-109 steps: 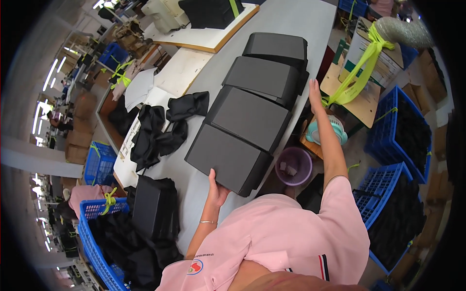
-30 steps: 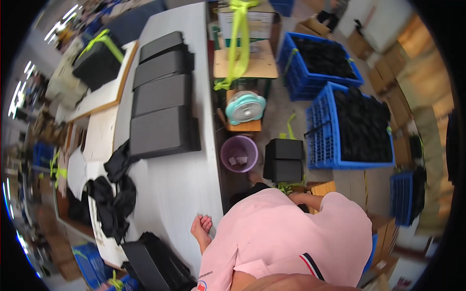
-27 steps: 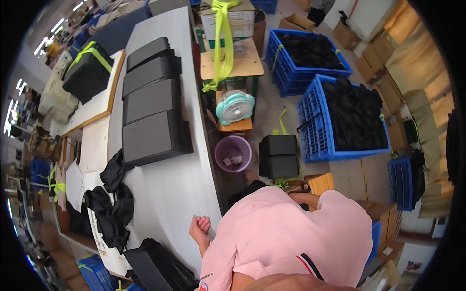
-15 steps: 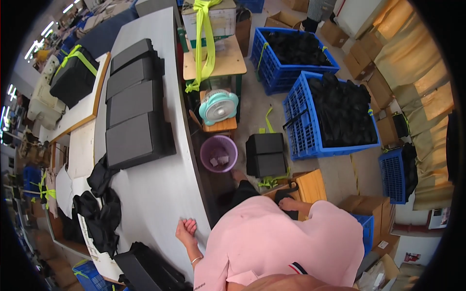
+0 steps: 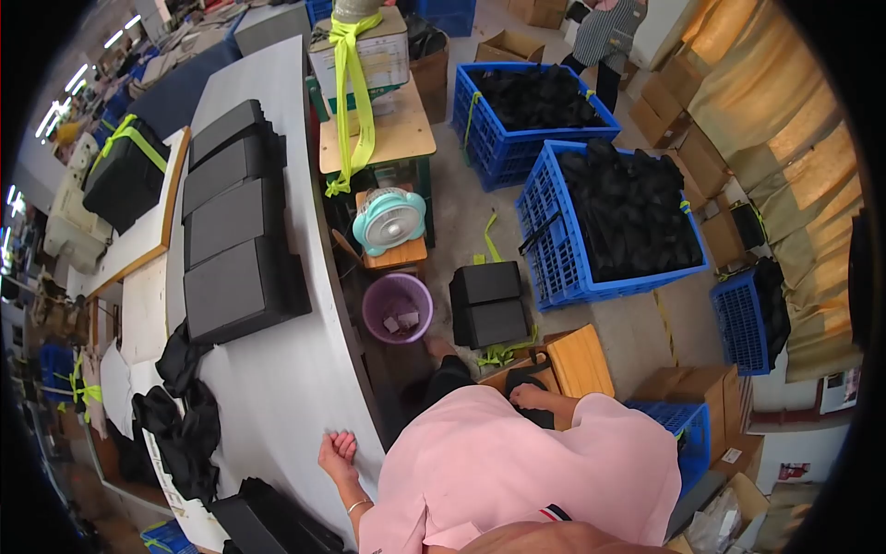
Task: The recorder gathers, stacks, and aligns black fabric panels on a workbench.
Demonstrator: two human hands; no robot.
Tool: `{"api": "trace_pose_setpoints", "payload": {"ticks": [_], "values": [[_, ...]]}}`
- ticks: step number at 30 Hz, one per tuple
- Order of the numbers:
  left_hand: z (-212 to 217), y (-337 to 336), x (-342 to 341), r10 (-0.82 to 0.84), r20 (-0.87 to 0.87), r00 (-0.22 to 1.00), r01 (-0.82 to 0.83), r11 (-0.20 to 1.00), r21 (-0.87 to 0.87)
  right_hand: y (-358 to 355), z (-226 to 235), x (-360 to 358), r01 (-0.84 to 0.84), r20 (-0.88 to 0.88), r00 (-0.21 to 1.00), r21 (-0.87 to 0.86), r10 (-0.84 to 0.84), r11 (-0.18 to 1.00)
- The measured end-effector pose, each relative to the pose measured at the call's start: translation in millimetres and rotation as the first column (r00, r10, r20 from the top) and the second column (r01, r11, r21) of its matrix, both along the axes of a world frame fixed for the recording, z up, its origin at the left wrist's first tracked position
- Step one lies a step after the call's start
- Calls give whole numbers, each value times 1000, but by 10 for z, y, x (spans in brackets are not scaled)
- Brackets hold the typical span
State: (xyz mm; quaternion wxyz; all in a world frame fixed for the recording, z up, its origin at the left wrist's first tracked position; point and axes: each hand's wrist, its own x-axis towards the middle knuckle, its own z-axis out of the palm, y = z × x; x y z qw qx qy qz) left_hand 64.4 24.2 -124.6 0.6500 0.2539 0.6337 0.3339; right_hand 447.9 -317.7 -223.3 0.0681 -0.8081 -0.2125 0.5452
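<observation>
My left hand (image 5: 339, 452) hovers at or rests on the right edge of the long grey table (image 5: 268, 388), fingers loosely curled, slightly apart and holding nothing. Low beside the wooden stool (image 5: 580, 362), my right hand (image 5: 528, 397) has its fingers bent against a black thing (image 5: 529, 374) whose kind I cannot make out. A row of black box-shaped pieces (image 5: 226, 294) lies along the table. Crumpled black fabric (image 5: 180, 429) and another dark boxy piece (image 5: 268, 517) are nearer my left hand.
Blue crates (image 5: 554, 268) of black items stand at right. On the floor are a purple bin (image 5: 371, 309) and a bundle of black boxes (image 5: 489, 319). A turquoise fan (image 5: 388, 222) sits beside a small wooden table (image 5: 406, 143). Cardboard boxes (image 5: 706, 392) line the right; another person (image 5: 604, 37) stands behind.
The view has shifted, so most things sit a little further left. More of the other person shows at the back. Both my hands keep much the same pose.
</observation>
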Motion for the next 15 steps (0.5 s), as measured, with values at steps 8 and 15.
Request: {"api": "trace_pose_setpoints", "payload": {"ticks": [8,15], "values": [[-67,9,-4,4,-11,1000,-3,1000,8,-7,-45,94,153,-51,987,-4,-153,988],[-109,30,-34,-11,6,1000,11,1000,7,60,-16,169,135,-4,991,60,-135,989]]}}
